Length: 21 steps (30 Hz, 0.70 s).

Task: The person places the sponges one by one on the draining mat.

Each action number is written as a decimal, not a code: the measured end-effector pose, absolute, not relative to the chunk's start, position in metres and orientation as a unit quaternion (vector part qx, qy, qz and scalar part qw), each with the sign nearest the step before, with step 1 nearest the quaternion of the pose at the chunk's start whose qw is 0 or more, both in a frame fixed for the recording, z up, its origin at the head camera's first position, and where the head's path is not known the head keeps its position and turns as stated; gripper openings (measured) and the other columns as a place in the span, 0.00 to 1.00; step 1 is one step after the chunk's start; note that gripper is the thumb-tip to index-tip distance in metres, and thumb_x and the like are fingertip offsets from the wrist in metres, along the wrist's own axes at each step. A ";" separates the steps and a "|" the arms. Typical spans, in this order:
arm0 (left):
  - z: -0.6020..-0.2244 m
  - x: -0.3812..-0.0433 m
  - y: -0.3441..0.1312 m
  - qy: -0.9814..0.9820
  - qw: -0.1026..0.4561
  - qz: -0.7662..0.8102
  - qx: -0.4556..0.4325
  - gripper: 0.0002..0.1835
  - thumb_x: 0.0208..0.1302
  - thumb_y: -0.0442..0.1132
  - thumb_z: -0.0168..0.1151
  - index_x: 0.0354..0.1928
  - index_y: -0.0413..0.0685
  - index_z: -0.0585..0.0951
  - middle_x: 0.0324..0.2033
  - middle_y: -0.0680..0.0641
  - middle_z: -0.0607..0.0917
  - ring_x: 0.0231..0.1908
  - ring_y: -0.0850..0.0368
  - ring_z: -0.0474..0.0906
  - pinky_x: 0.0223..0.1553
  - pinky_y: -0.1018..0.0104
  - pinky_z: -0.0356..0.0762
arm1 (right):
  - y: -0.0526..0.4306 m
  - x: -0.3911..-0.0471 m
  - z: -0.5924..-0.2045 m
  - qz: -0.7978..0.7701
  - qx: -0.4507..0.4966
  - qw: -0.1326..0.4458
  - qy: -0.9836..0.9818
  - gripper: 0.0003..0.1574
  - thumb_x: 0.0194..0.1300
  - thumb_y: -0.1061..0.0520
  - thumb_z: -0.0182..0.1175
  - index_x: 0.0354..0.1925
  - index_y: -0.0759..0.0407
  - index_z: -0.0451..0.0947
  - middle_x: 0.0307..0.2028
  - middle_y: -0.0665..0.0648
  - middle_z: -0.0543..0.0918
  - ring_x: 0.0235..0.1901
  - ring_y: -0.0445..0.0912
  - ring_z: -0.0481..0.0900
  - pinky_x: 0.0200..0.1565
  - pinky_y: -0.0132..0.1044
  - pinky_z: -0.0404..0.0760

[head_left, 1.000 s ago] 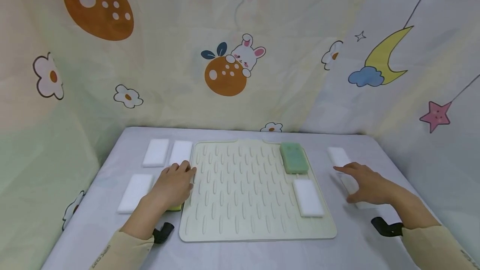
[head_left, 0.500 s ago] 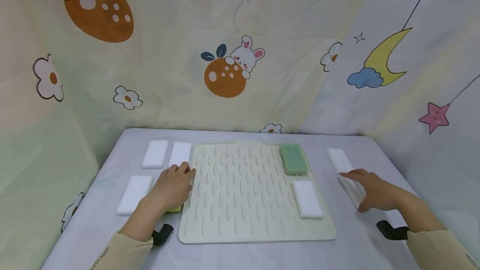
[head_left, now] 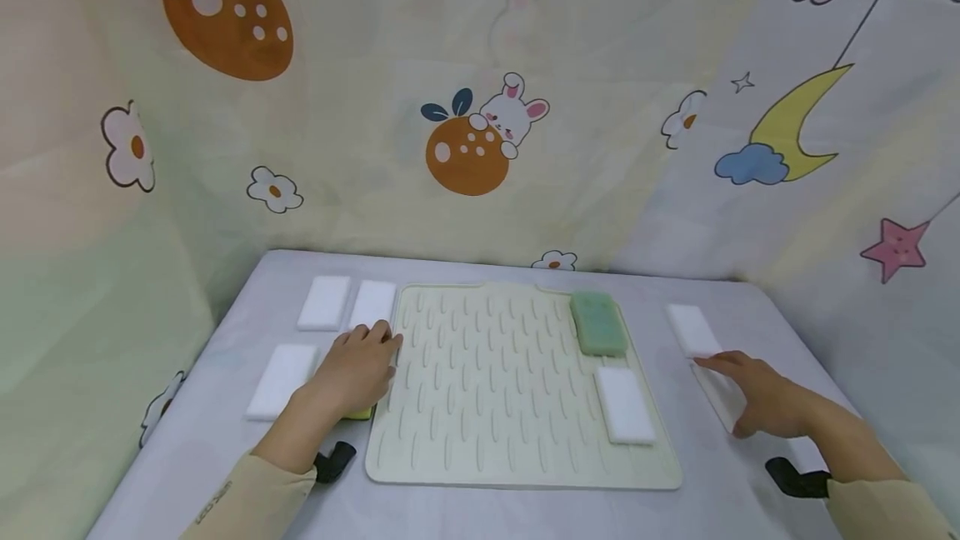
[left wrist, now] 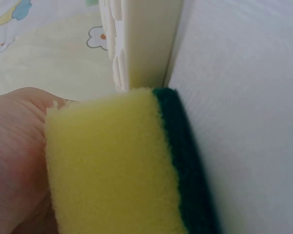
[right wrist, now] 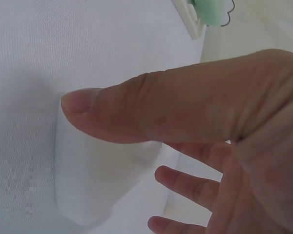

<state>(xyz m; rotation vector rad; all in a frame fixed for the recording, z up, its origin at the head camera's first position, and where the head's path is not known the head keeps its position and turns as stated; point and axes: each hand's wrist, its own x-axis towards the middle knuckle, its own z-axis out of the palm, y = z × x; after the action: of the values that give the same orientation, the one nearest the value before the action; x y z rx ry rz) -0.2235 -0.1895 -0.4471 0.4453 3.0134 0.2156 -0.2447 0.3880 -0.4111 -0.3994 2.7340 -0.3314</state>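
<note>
The yellow sponge [left wrist: 112, 165] looks porous, the white tablecloth [head_left: 487, 515] matt and woven.

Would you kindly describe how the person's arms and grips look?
The left grip and right grip are bare. The left sleeve and right sleeve are beige, the left printed with dark lettering. A black bent piece juts from each sleeve.

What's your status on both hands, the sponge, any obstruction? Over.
Left hand at yellow-and-green rectangular sponge, grip unclear. Right hand over white rectangular block, fingers spread. Cream ridged rectangular mat lies between hands.
</note>
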 end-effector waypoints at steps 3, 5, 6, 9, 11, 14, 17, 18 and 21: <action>-0.447 -0.224 -0.189 0.986 0.040 0.068 0.149 0.27 0.73 0.41 0.63 0.70 0.40 0.76 0.62 0.42 0.74 0.56 0.41 0.71 0.62 0.39 0.71 | 0.389 -0.246 -0.414 -0.122 -0.134 0.183 0.966 0.68 0.36 0.68 0.81 0.76 0.63 0.63 0.70 0.77 0.61 0.64 0.77 0.63 0.52 0.69 0.78; -0.447 -0.224 -0.189 0.986 0.036 0.067 0.151 0.27 0.73 0.41 0.63 0.70 0.40 0.76 0.61 0.42 0.74 0.56 0.41 0.71 0.62 0.39 0.71 | 0.389 -0.247 -0.416 -0.125 -0.123 0.191 0.966 0.68 0.37 0.67 0.81 0.76 0.62 0.63 0.70 0.77 0.61 0.65 0.77 0.63 0.53 0.69 0.78; -0.448 -0.224 -0.189 0.986 0.034 0.066 0.151 0.27 0.73 0.41 0.63 0.70 0.40 0.76 0.61 0.42 0.74 0.55 0.41 0.71 0.62 0.39 0.71 | 0.390 -0.248 -0.417 -0.126 -0.117 0.194 0.966 0.68 0.37 0.66 0.82 0.76 0.62 0.63 0.70 0.77 0.61 0.65 0.77 0.64 0.53 0.70 0.78; -0.448 -0.224 -0.189 0.986 0.030 0.065 0.152 0.26 0.72 0.41 0.64 0.69 0.40 0.76 0.61 0.42 0.74 0.55 0.41 0.71 0.62 0.39 0.71 | 0.389 -0.250 -0.419 -0.120 -0.109 0.198 0.967 0.67 0.38 0.64 0.82 0.76 0.60 0.64 0.70 0.76 0.61 0.64 0.76 0.65 0.54 0.70 0.78; -0.448 -0.224 -0.189 0.986 0.029 0.064 0.152 0.26 0.72 0.41 0.63 0.69 0.40 0.76 0.61 0.42 0.74 0.55 0.41 0.71 0.62 0.39 0.71 | 0.389 -0.251 -0.420 -0.118 -0.111 0.196 0.967 0.67 0.38 0.64 0.82 0.76 0.60 0.65 0.69 0.76 0.61 0.64 0.75 0.66 0.54 0.70 0.79; -0.448 -0.224 -0.189 0.986 0.030 0.065 0.150 0.26 0.72 0.41 0.63 0.69 0.40 0.76 0.61 0.42 0.74 0.55 0.41 0.71 0.62 0.39 0.71 | 0.389 -0.253 -0.420 -0.113 -0.114 0.194 0.968 0.66 0.38 0.63 0.83 0.75 0.59 0.65 0.69 0.76 0.61 0.63 0.75 0.68 0.53 0.69 0.79; -0.448 -0.224 -0.189 0.986 0.032 0.066 0.148 0.26 0.72 0.41 0.63 0.69 0.40 0.76 0.61 0.42 0.74 0.55 0.41 0.71 0.62 0.39 0.71 | 0.389 -0.256 -0.421 -0.111 -0.111 0.197 0.968 0.66 0.38 0.62 0.83 0.75 0.59 0.65 0.68 0.76 0.62 0.62 0.74 0.69 0.53 0.69 0.80; -0.448 -0.224 -0.189 0.986 0.033 0.067 0.147 0.26 0.72 0.41 0.63 0.69 0.40 0.76 0.61 0.42 0.74 0.56 0.41 0.71 0.62 0.39 0.71 | 0.389 -0.256 -0.421 -0.112 -0.110 0.198 0.968 0.66 0.38 0.62 0.84 0.75 0.59 0.65 0.68 0.76 0.62 0.62 0.74 0.69 0.53 0.69 0.80; -0.448 -0.223 -0.189 0.986 0.037 0.068 0.146 0.27 0.73 0.41 0.63 0.70 0.40 0.76 0.61 0.42 0.74 0.56 0.40 0.71 0.63 0.39 0.70 | 0.390 -0.258 -0.422 -0.114 -0.106 0.199 0.967 0.66 0.37 0.61 0.84 0.75 0.58 0.66 0.68 0.76 0.62 0.62 0.73 0.70 0.53 0.70 0.79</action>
<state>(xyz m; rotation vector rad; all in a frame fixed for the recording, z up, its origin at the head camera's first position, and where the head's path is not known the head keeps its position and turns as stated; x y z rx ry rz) -0.2235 -0.1894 -0.4480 0.4477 3.0286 0.2078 -0.2575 0.3899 -0.4223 -0.2973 2.7051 -0.3199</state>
